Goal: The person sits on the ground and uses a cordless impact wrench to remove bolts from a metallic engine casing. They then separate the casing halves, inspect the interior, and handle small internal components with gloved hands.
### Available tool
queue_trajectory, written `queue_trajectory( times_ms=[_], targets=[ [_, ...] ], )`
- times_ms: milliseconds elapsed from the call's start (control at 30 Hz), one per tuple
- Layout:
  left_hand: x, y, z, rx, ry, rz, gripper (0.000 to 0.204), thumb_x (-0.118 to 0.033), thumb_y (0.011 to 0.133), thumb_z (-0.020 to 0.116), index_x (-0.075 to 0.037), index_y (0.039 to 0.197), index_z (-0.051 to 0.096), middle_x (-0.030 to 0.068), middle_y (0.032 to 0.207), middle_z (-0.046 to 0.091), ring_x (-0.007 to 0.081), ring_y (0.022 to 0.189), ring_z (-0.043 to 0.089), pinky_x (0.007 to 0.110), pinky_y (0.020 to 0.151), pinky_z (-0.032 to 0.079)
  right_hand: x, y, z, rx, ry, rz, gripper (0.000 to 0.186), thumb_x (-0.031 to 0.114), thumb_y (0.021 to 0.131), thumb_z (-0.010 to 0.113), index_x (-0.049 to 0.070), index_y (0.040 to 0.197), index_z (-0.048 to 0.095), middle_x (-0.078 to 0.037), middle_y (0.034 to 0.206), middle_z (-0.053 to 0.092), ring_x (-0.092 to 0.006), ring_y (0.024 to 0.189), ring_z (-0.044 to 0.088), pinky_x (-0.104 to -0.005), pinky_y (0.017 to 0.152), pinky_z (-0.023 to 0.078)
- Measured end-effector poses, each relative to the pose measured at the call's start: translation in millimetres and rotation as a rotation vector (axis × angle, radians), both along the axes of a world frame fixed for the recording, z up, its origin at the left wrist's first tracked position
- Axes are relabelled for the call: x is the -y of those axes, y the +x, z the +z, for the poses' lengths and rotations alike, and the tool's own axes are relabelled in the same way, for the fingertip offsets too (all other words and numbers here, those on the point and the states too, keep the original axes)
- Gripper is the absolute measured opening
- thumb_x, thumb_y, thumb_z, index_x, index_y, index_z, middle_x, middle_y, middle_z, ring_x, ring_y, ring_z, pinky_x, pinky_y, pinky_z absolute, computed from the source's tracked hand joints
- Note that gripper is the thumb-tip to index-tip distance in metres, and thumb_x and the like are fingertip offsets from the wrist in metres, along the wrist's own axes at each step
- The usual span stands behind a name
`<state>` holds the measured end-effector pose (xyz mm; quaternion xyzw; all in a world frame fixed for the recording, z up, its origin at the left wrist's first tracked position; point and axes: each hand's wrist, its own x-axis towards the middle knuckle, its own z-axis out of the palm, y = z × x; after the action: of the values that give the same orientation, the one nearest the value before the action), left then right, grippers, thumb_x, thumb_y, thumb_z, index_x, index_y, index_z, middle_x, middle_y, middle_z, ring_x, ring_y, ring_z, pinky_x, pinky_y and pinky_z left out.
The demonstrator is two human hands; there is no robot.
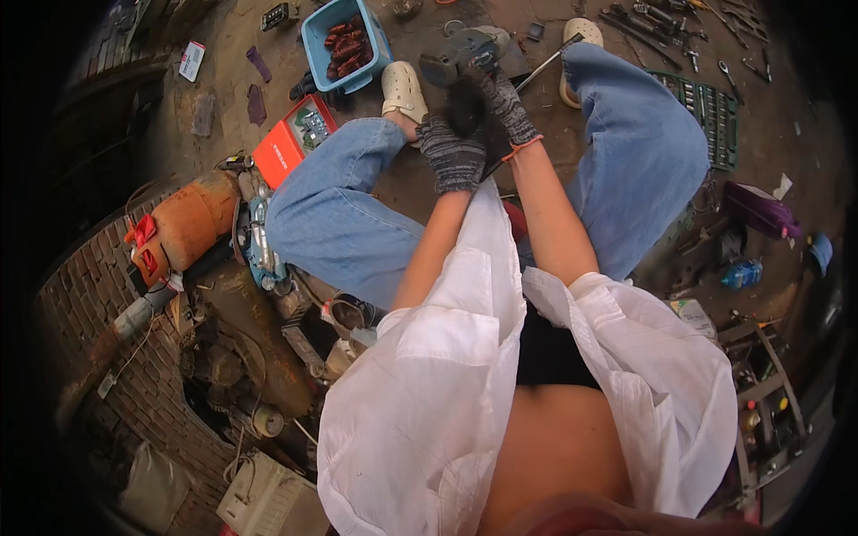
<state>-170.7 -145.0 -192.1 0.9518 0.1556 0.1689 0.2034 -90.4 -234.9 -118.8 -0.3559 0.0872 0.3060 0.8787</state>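
Observation:
Both my hands wear grey knit gloves and meet in front of me between my knees. My left hand (451, 156) is closed, fingers curled against a dark, blurred object (466, 109) whose kind I cannot make out. Just beyond it, to the right, my right hand (506, 109) is closed at the other side of this object; what lies in its grip is hidden. A grey-green machine part (451, 61) sits on the ground directly beyond the gloves. From beside the right glove a thin metal rod (548, 62) slants up toward my right shoe.
A blue basin (382, 49) of reddish-brown parts stands far left, near an open orange case (279, 154). A rusty gas cylinder (198, 219) lies at left. Far right are loose hand tools (661, 18), a green socket set (715, 125) and a purple pouch (755, 210).

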Motion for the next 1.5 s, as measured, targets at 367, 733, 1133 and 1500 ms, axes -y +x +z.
queue_trajectory(
  times_ms=[367, 733, 1133, 1500],
  targets=[
    [-14, -34, -3, 0.185, 0.121, -0.291, 0.050, -0.024, 0.065, 0.070, -0.003, 0.109, 0.058, 0.0188, 0.111, 0.055, 0.0344, 0.104, 0.049, 0.042, 0.093, 0.038, 10, -25, 6, -0.290, 0.254, -0.179, 0.065, 0.066, 0.079, 0.038, 0.007, 0.100, 0.056, -0.009, 0.083, 0.057, -0.0268, 0.081, 0.055, -0.0451, 0.078, 0.046],
    [-15, -14, 25, -0.492, -1.438, 0.389, 0.075, -0.060, 0.079, 0.047, -0.006, 0.130, 0.041, 0.0161, 0.135, 0.039, 0.0282, 0.123, 0.037, 0.039, 0.100, 0.030, 63, -2, -152, 0.004, 0.299, -0.178, 0.049, 0.063, 0.080, 0.042, 0.016, 0.089, 0.054, -0.004, 0.083, 0.055, -0.0222, 0.076, 0.054, -0.0377, 0.070, 0.045],
    [75, -10, -77, -0.255, -1.254, 0.028, 0.066, -0.047, 0.082, 0.055, -0.012, 0.134, 0.038, 0.0114, 0.133, 0.043, 0.0217, 0.119, 0.043, 0.031, 0.097, 0.034, 98, 5, -213, 0.081, -0.991, 0.006, 0.060, 0.064, 0.078, 0.046, 0.010, 0.103, 0.056, -0.011, 0.098, 0.058, -0.0272, 0.090, 0.055, -0.0383, 0.078, 0.045],
    [37, -13, -146, -0.368, -1.175, 0.213, 0.061, -0.049, 0.084, 0.050, -0.012, 0.131, 0.042, 0.0086, 0.126, 0.050, 0.0231, 0.107, 0.052, 0.032, 0.090, 0.040, 34, -29, -100, 0.484, -1.648, -0.139, 0.059, 0.052, 0.073, 0.062, 0.002, 0.105, 0.059, -0.020, 0.101, 0.061, -0.0341, 0.098, 0.056, -0.0395, 0.085, 0.043]
  ],
)
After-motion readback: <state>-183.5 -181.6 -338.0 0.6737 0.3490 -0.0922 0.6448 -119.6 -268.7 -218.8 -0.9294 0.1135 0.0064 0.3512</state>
